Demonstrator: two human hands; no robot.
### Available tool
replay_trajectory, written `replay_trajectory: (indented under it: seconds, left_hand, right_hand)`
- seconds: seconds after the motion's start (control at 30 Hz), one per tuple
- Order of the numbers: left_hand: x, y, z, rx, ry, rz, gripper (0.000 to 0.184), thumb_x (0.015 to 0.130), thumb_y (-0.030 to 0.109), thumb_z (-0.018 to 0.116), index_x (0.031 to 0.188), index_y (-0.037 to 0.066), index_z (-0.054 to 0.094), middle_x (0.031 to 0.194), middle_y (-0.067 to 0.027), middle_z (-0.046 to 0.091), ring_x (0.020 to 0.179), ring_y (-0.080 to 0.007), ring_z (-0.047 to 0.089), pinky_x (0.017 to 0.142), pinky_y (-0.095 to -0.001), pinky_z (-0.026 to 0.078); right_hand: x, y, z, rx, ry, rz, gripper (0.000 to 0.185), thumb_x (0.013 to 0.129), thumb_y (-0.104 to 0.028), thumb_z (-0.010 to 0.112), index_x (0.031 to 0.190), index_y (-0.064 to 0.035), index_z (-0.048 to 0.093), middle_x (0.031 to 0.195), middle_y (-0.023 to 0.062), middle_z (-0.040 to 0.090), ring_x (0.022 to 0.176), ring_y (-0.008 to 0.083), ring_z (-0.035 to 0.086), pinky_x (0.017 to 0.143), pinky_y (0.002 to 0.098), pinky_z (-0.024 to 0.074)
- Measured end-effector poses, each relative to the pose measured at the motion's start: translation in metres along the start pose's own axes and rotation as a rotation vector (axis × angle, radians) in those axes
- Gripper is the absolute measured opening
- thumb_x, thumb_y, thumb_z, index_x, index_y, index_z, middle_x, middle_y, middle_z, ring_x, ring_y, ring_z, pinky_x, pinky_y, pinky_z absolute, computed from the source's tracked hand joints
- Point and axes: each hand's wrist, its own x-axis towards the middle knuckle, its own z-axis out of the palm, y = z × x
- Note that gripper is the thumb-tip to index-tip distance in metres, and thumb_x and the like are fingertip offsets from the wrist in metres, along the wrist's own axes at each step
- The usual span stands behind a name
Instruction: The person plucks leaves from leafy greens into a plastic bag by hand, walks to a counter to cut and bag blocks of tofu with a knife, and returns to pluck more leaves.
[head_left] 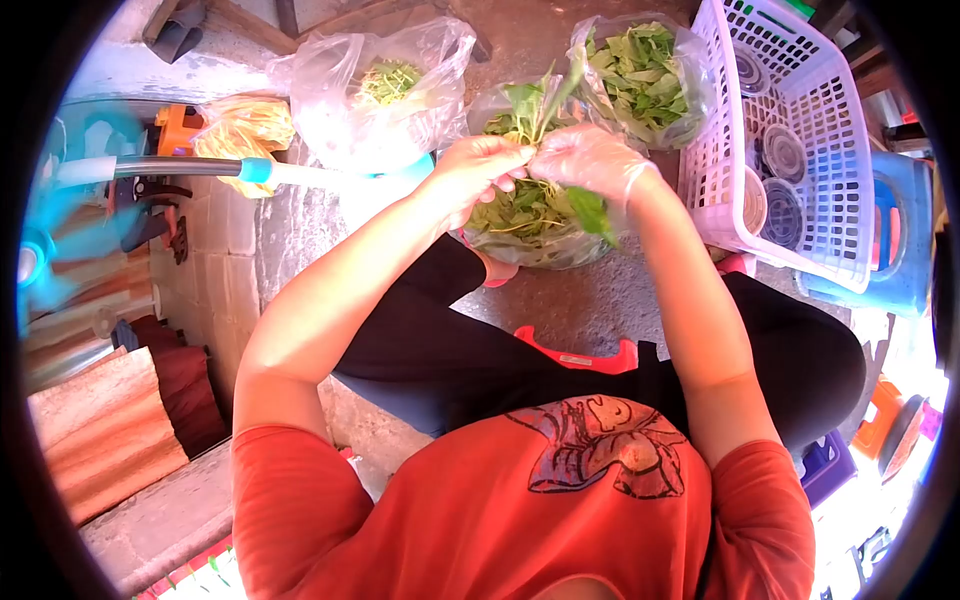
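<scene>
My left hand [478, 172] is bare, its thumb and fingers pinched on leafy green stems [540, 122] that point up and away from me. Against it, my right hand [590, 160], in a clear plastic glove, has its fingers closed at the same stems. A green leaf [592, 214] hangs below the right hand; what holds it is hidden. Directly under both hands is an open clear plastic bag [560, 255] with loose green leaves [520, 212] inside.
A second plastic bag of leaves [640, 80] stands to the right, beside a white plastic basket [745, 200] containing round lidded containers. At left are a bag with thin stems [385, 85], a yellow bag [245, 135] and a blue fan [85, 200]. A blue container [900, 240] is far right.
</scene>
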Motion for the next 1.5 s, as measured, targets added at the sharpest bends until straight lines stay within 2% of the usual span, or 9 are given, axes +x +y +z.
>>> replay_trajectory:
  seconds: [0.23,0.4,0.73,1.07,1.17,1.2,1.23,1.3,1.5]
  left_hand:
    - [0.007,-0.005,-0.011,0.039,-0.008,0.027,0.016,0.086,0.019,0.062,0.093,0.004,0.063,0.074,-0.0005,0.059,0.062,-0.0076,0.054,0.049,-0.0183,0.035]
    - [-0.001,0.004,-0.012,-0.099,-0.115,-0.039,0.014,0.088,0.017,0.059,0.092,0.004,0.062,0.07,0.0013,0.055,0.057,-0.0058,0.048,0.048,-0.018,0.033]
    - [-0.004,0.016,-0.01,-0.061,-0.166,-0.004,0.017,0.092,0.02,0.055,0.092,0.003,0.058,0.064,0.0052,0.042,0.053,-0.0044,0.033,0.047,-0.0187,0.028]
    - [0.004,0.01,-0.003,0.134,-0.052,0.169,0.016,0.093,0.018,0.052,0.086,0.004,0.054,0.065,0.0049,0.041,0.054,-0.0046,0.033,0.049,-0.0192,0.028]
    - [-0.004,0.014,-0.003,0.0,-0.042,0.21,0.016,0.093,0.018,0.052,0.085,0.005,0.053,0.064,0.0042,0.041,0.054,-0.0055,0.033,0.049,-0.0191,0.028]
    - [-0.007,0.016,-0.005,-0.07,-0.044,0.228,0.016,0.093,0.018,0.052,0.085,0.005,0.053,0.064,0.004,0.041,0.054,-0.0058,0.033,0.049,-0.019,0.028]
    - [-0.006,0.017,-0.007,-0.104,-0.039,0.217,0.017,0.094,0.019,0.051,0.084,0.005,0.052,0.064,0.0038,0.04,0.054,-0.0062,0.033,0.049,-0.0191,0.028]
    - [-0.005,0.015,-0.012,-0.182,-0.021,0.189,0.018,0.094,0.019,0.051,0.082,0.005,0.05,0.063,0.0034,0.039,0.054,-0.0068,0.033,0.048,-0.0193,0.028]
    - [-0.01,0.021,0.0,-0.122,-0.102,-0.1,0.031,0.083,0.035,0.067,0.081,0.008,0.052,0.058,0.0091,0.031,0.048,-0.0037,0.027,0.043,-0.0197,0.02]
  right_hand:
    - [0.005,0.01,0.012,0.135,0.214,-0.207,0.02,0.079,-0.023,0.067,0.086,-0.0043,0.065,0.078,0.0073,0.064,0.073,0.0132,0.056,0.074,0.0284,0.0453]
    - [0.004,0.012,-0.003,-0.486,0.315,-0.63,0.021,0.078,-0.015,0.064,0.099,-0.0109,0.067,0.094,0.0114,0.064,0.092,0.0292,0.058,0.083,0.0365,0.0454]
    - [0.01,0.021,0.016,-0.524,0.432,-0.654,0.014,0.081,-0.012,0.063,0.094,-0.0064,0.065,0.09,0.012,0.059,0.087,0.0309,0.056,0.077,0.0378,0.0446]
    - [0.024,0.022,0.033,-0.189,0.44,-0.314,0.017,0.084,-0.014,0.053,0.092,-0.001,0.061,0.093,0.0189,0.058,0.092,0.0338,0.054,0.082,0.0389,0.042]
    - [0.044,0.049,0.019,-0.477,0.396,-0.26,0.018,0.083,-0.016,0.055,0.091,-0.0015,0.062,0.083,0.0129,0.059,0.084,0.0258,0.056,0.079,0.0352,0.0426]
    - [0.029,0.055,0.001,0.085,0.399,-0.094,0.019,0.083,-0.019,0.056,0.087,-0.0012,0.061,0.075,0.0052,0.056,0.076,0.0154,0.052,0.075,0.0313,0.0423]
    - [0.031,0.055,0.001,0.052,0.42,-0.1,0.023,0.085,-0.023,0.056,0.086,-0.0004,0.06,0.074,0.0015,0.054,0.074,0.0101,0.046,0.073,0.0291,0.0418]
    - [0.027,0.047,0.007,0.048,0.437,-0.226,0.025,0.086,-0.024,0.052,0.092,-0.0016,0.062,0.081,0.0149,0.061,0.075,0.0266,0.056,0.075,0.037,0.0441]
    - [0.019,0.021,0.027,0.19,0.521,-0.446,0.013,0.087,-0.012,0.055,0.089,-0.0004,0.059,0.08,0.0079,0.06,0.074,0.0148,0.053,0.072,0.03,0.0439]
